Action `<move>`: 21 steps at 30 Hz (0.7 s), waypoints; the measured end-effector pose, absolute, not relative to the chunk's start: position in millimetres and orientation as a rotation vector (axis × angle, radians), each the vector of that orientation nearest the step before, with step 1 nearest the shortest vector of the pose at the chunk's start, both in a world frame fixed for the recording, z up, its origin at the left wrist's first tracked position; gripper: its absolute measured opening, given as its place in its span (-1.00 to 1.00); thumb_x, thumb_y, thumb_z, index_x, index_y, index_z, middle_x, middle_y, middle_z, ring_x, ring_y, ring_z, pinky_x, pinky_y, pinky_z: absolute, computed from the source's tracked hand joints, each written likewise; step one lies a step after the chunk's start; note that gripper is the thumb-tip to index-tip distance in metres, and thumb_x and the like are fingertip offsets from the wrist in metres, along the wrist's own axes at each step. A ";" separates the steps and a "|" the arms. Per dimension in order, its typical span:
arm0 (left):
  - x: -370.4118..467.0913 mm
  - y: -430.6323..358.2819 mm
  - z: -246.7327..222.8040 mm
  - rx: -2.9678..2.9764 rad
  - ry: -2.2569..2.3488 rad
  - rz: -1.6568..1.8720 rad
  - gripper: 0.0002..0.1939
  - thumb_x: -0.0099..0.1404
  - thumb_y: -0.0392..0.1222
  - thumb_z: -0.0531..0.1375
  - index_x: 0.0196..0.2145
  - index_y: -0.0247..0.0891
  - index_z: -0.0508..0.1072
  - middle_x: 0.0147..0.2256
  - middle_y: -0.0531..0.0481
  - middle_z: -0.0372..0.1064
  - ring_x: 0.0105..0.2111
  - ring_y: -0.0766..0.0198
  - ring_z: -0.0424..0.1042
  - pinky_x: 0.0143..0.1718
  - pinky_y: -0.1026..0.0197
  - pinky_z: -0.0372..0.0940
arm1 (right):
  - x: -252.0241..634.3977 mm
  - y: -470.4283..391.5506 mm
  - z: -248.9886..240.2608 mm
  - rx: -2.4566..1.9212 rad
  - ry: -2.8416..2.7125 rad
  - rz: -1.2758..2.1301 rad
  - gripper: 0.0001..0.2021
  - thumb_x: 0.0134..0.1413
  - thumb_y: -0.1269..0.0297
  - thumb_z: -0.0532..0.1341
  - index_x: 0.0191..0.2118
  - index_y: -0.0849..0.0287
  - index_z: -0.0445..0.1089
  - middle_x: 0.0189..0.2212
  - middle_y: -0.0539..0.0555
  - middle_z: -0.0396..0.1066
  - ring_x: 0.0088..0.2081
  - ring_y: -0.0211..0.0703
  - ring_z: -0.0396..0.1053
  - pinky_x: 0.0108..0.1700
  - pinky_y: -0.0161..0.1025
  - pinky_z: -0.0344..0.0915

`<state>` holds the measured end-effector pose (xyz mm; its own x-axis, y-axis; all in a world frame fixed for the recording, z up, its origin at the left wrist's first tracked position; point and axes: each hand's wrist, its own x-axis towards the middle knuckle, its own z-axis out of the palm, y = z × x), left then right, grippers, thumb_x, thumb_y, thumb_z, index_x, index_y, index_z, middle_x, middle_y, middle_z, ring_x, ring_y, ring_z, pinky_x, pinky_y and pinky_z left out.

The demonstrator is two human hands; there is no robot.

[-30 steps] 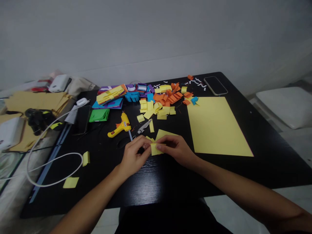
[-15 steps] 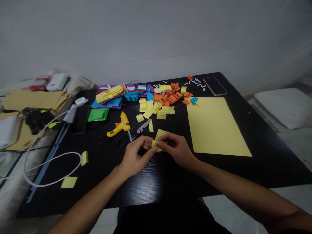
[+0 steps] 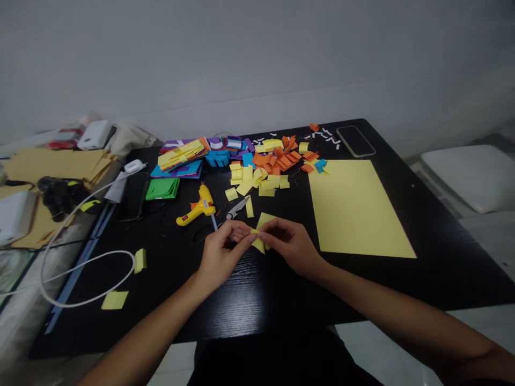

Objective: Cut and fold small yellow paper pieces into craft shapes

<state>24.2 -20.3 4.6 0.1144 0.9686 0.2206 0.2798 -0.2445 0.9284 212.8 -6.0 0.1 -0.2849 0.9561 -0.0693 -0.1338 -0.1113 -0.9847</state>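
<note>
Yellow paper (image 3: 259, 246), a small bent piece, sits between our left hand (image 3: 219, 249) and right hand (image 3: 293, 245) over the near part of the desk (image 3: 281, 300). Our fingers (image 3: 243, 246) pinch it from both sides, tips close together, presumably because so small a piece needs steadying at each end. A larger yellow scrap (image 3: 264, 219) lies just beyond, partly hidden by our right hand. Farther forward, the scissors (image 3: 237, 208) and the yellow glue gun (image 3: 204, 201) rest near our left hand, perhaps for easy reach, with the heap of yellow pieces (image 3: 244, 187) behind the scissors, out of our way. The big yellow sheet (image 3: 360, 209) lies flat to our right, well apart from our fingers, likely to spare it creases.
</note>
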 end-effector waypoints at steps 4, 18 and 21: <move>22.0 -21.0 4.5 1.800 1.283 1.188 -0.92 0.33 -0.20 0.32 -0.29 -0.25 0.53 -0.37 0.01 0.52 -0.42 0.34 0.47 -0.33 0.29 0.41 | 212.4 -5.9 -1.8 -0.965 -1.220 1.597 -0.74 0.04 0.18 0.45 -0.15 0.09 0.54 -0.27 0.03 0.55 -0.19 -0.16 0.52 -0.05 -0.17 0.45; 20.7 -20.2 6.6 1.826 1.309 1.182 -0.94 0.32 -0.23 0.33 -0.29 -0.25 0.56 -0.37 0.01 0.56 -0.43 0.34 0.49 -0.34 0.29 0.42 | 212.3 -6.8 -3.1 -0.938 -1.157 1.642 -0.78 -0.01 0.23 0.47 -0.22 0.11 0.55 -0.24 0.04 0.56 -0.18 -0.15 0.55 -0.03 -0.15 0.50; 18.8 -19.7 6.4 1.832 1.313 1.159 -0.92 0.33 -0.20 0.32 -0.24 -0.25 0.58 -0.32 -0.03 0.57 -0.39 0.31 0.51 -0.30 0.25 0.43 | 212.0 -7.1 -2.8 -0.928 -1.178 1.633 -0.78 -0.02 0.24 0.48 -0.23 0.10 0.55 -0.26 0.03 0.58 -0.19 -0.16 0.55 -0.02 -0.14 0.50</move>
